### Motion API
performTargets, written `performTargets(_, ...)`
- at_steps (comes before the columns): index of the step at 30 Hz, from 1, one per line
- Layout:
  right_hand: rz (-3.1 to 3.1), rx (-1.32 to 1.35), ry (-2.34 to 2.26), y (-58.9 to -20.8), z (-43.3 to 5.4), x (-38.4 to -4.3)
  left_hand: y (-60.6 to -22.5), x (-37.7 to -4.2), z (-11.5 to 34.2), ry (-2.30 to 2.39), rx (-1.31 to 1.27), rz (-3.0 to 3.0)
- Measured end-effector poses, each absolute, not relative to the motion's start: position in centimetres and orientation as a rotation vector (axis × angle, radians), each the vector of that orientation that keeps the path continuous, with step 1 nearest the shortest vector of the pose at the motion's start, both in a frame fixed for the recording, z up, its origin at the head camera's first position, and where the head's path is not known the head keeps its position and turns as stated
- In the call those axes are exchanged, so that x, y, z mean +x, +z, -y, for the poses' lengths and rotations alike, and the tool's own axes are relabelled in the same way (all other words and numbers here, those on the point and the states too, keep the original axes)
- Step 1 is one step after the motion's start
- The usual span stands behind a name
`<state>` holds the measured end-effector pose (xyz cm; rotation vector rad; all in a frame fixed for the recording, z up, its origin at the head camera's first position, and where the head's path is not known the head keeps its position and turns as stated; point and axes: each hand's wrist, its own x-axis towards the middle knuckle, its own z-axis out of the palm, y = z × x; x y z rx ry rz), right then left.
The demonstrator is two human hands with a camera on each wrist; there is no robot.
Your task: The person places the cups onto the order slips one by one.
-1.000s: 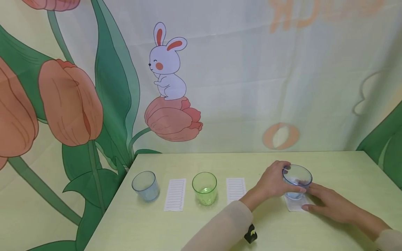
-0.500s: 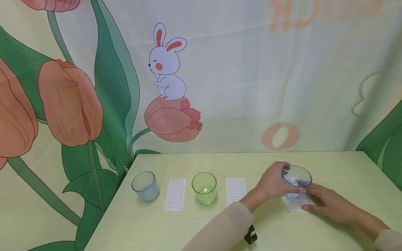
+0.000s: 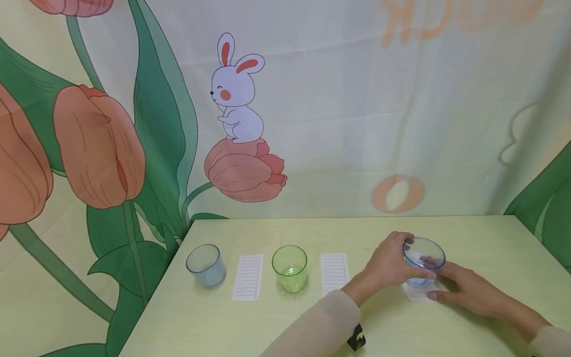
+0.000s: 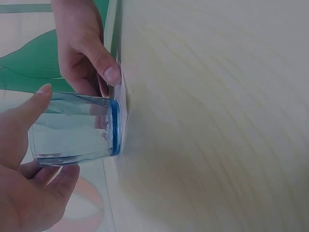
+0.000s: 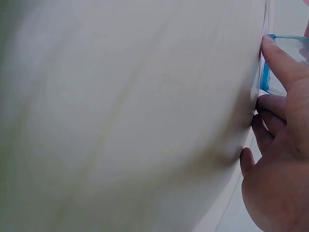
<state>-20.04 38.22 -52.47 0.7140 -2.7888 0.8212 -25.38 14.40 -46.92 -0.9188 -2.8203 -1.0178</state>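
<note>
My left hand point(image 3: 389, 260) grips a clear blue glass point(image 3: 424, 248) near its rim, thumb in front and fingers behind. In the left wrist view the glass point(image 4: 72, 128) has its thick blue base right at a small white paper slip point(image 3: 417, 294). The right hand point(image 3: 475, 292) lies to the right of the glass, its thumb on the slip's near corner. Its other fingers reach behind the glass and show through it. Seen from the right wrist, the fingertips of that hand point(image 5: 285, 125) meet the surface beside the glass base.
A light green glass point(image 3: 292, 277) stands at mid-table, another pale blue glass point(image 3: 209, 272) at the left. Between the glasses lie two lined paper strips, one left point(image 3: 248, 277) and one right point(image 3: 334, 272). A small black object point(image 3: 357, 338) shows beside the left sleeve.
The blue glass and my left hand have shifted very slightly right and nearer. My right hand keeps its place at the paper slip.
</note>
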Motion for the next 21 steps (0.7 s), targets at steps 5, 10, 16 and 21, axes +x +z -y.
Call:
performTargets(5,2.816,0.672,0.847,-52.57,-38.25,-20.08,-47.11,-25.26,-14.45,-1.002,-0.91,2.815)
performTargets(10,2.832,0.656,0.886,-52.71,-38.25,-20.15,-47.25,-25.22,-14.5,-0.982,-0.899,2.819)
performTargets(16,2.857,0.64,0.877,-52.69,-38.17,-20.16,-47.18,-25.22,-14.52,-0.964,-0.892,2.832)
performTargets(21,2.868,0.635,0.875,-52.62,-38.22,-20.27,-47.2,-25.2,-14.57,-0.96,-0.888,2.835)
